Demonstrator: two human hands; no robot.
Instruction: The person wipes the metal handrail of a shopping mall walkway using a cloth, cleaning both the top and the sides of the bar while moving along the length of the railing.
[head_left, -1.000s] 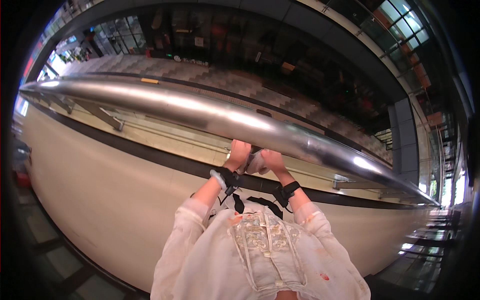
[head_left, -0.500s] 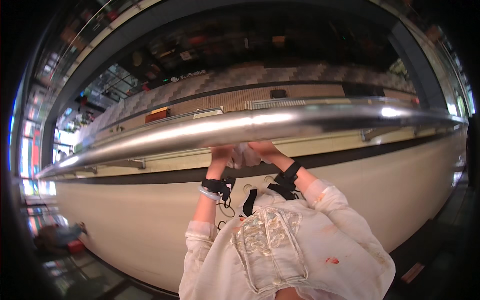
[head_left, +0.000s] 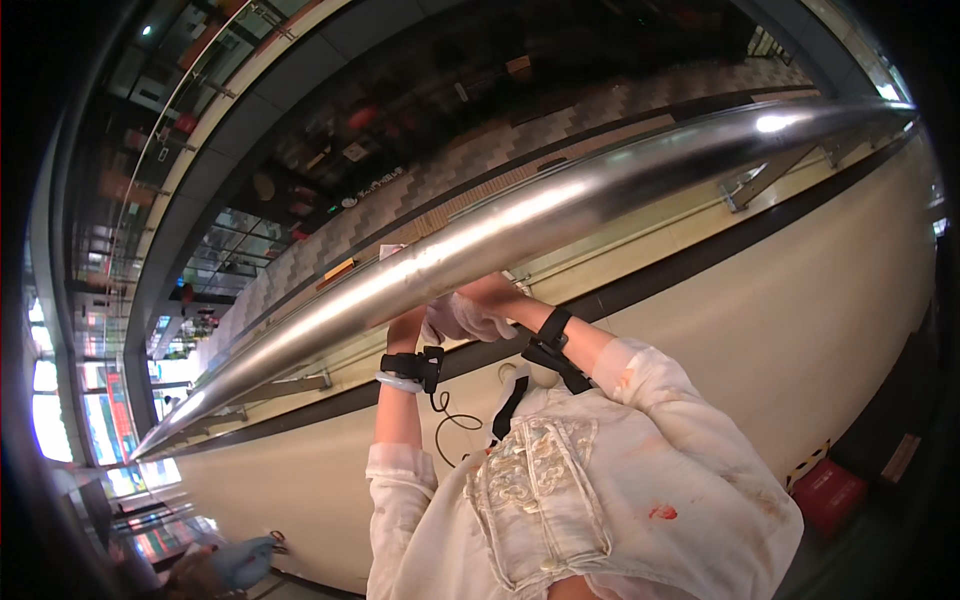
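A thick, shiny metal handrail [head_left: 540, 205] runs slantwise across the view and covers most of both hands. A pale pinkish-white cloth [head_left: 470, 318] hangs bunched below the rail, between my wrists. My right hand [head_left: 492, 290] shows partly under the rail, against the cloth, and grips it; its fingertips are hidden. My left hand [head_left: 407, 322] goes up behind the rail at the cloth's left side, and its fingers cannot be seen. Just above the rail, over my left hand, a small pale pinkish patch peeks out. Each wrist wears a black strap with a device, the left also a pale bangle.
A cream wall panel [head_left: 720, 320] with a dark top band stands on my side of the rail. Beyond the rail a lower floor with patterned paving [head_left: 440, 180] lies far below. A red box [head_left: 828, 498] sits at the lower right. Someone in blue-grey clothing [head_left: 240, 563] is at the lower left.
The view has tilted, so the rail now climbs more steeply to the right. Both hands have stayed at the rail with the cloth, a little further left in view.
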